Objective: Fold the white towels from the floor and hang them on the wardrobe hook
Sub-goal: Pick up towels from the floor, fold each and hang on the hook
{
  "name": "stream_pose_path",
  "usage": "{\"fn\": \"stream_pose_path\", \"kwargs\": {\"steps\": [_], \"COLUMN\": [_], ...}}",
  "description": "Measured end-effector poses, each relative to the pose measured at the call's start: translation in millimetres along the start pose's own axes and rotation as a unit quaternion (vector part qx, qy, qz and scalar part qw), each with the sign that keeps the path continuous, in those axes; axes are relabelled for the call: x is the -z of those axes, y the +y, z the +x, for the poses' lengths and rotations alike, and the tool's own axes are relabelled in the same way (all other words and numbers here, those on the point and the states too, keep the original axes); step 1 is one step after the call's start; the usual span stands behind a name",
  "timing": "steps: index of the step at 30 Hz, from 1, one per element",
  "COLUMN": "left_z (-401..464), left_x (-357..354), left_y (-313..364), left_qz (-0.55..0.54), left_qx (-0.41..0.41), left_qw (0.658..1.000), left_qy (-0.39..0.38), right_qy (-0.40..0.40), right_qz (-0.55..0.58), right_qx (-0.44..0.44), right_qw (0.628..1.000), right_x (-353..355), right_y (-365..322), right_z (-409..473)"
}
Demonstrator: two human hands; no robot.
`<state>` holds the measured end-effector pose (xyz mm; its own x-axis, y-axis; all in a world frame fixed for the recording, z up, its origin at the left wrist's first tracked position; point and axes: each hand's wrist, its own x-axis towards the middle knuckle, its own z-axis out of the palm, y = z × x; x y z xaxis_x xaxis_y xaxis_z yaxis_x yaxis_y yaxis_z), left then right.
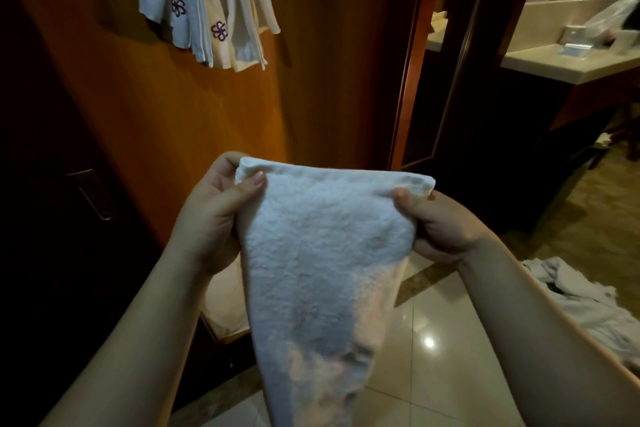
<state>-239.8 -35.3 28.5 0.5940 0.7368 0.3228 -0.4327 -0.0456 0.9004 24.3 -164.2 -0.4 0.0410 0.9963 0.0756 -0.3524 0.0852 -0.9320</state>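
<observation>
Between both sets of fingers, hanging: white towel (322,253), folded edge stretched flat across the top, body narrowing downward toward the bottom of the view. Pinching the upper left corner: left hand (214,215), thumb pressing on the near face, remaining fingers curling behind the cloth. Gripping the upper right corner: right hand (440,225), thumb on the near face, other fingers wrapping under and behind the edge. Lying low and to the right of the right-hand fingers, well apart from them: heap of white towels (585,305), crumpled on the glossy tiled floor (433,374). Hanging above and beyond the left-hand fingers, against the wooden wardrobe door (173,114): several pale cloths with purple flower marks (207,3), hook itself out of view. Sitting far beyond the right-hand fingers, up and to the right: pale countertop (571,62) carrying a few small packaged items, too blurred for telling apart.
</observation>
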Motion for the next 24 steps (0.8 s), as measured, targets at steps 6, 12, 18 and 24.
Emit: {"fn": "stream_pose_path", "kwargs": {"steps": [6,12,18,24], "left_z": [0.4,-40.3,-72.9,-74.7], "left_x": [1.8,-36.7,-80.1,-85.4], "left_y": [-32.9,-94.7,-99.2,-83.9], "left_qz": [0.108,0.255,0.206,0.173], "left_qx": [0.041,0.046,0.023,0.007], "left_qw": [0.982,0.908,0.928,0.952], "left_qy": [0.152,0.331,0.31,0.253], "right_qy": [0.167,0.405,0.325,0.209], "right_qz": [-0.067,-0.255,-0.282,-0.223], "right_qx": [-0.044,-0.015,0.046,0.009], "right_qw": [0.983,0.878,0.902,0.952], "right_x": [-11.7,-58.6,-94.5,-97.3], "right_y": [33.1,89.8,106.7,97.9], "right_z": [18.7,7.3,-14.5,-16.2]}}
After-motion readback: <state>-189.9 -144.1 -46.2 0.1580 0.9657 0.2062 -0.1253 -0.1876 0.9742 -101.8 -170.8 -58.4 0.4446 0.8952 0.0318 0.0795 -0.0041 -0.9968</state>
